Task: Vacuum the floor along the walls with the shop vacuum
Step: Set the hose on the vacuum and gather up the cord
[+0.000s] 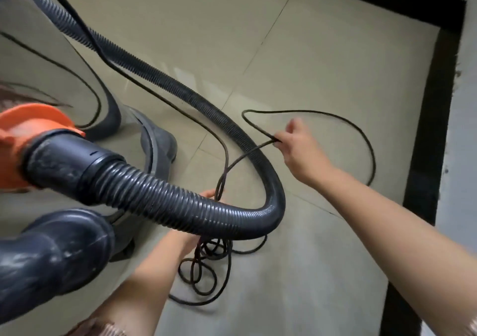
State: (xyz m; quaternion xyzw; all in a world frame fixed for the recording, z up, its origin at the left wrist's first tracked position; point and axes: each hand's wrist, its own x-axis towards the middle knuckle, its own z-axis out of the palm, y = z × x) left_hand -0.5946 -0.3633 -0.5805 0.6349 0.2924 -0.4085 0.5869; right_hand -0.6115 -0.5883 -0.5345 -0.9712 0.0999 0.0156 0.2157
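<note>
2 grips on the cord [335, 118]: right hand [299, 152] pinches it, left hand [187, 239] clutches its coils.

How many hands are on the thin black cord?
2. The right hand pinches the thin black cord beyond the black ribbed hose; the left hand, partly hidden behind that hose, holds its gathered loops.

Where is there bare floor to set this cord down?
Bare tiles lie between the hose and the black wall border, beyond the right hand. Crowded: the cord coiled under the hose bend, by the left hand and vacuum.
</note>
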